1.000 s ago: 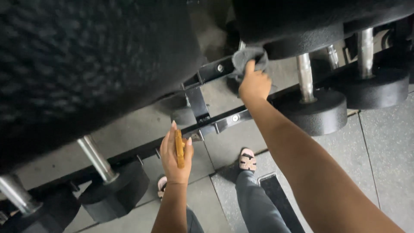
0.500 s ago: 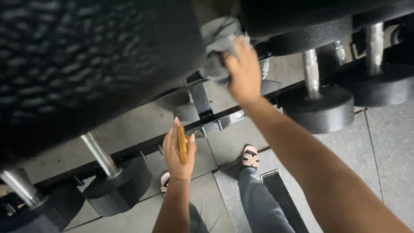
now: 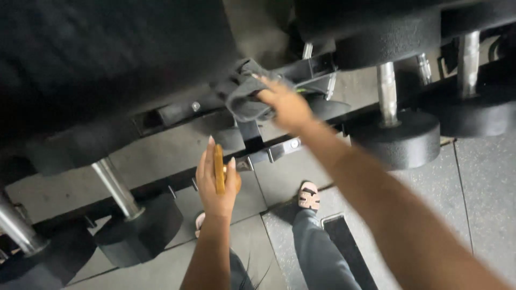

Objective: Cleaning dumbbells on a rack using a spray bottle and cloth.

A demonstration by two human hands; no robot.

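Two hands work at a dumbbell rack (image 3: 301, 70). Right hand (image 3: 285, 102) presses a grey cloth (image 3: 244, 96) against the edge of a large black dumbbell head (image 3: 107, 70). Left hand (image 3: 215, 180) grips a slim yellow object (image 3: 219, 169) below, in open space above the floor (image 3: 484, 182).

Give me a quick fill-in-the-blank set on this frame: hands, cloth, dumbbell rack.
1. The right hand presses a grey ____ against the rack frame.
2. The left hand holds a slim ____-coloured object upright.
3. The dumbbells have black heads and ____ metal handles.
4. Below the hands, a foot in a sandal stands on the ____.

Missing words: cloth; yellow; silver; floor
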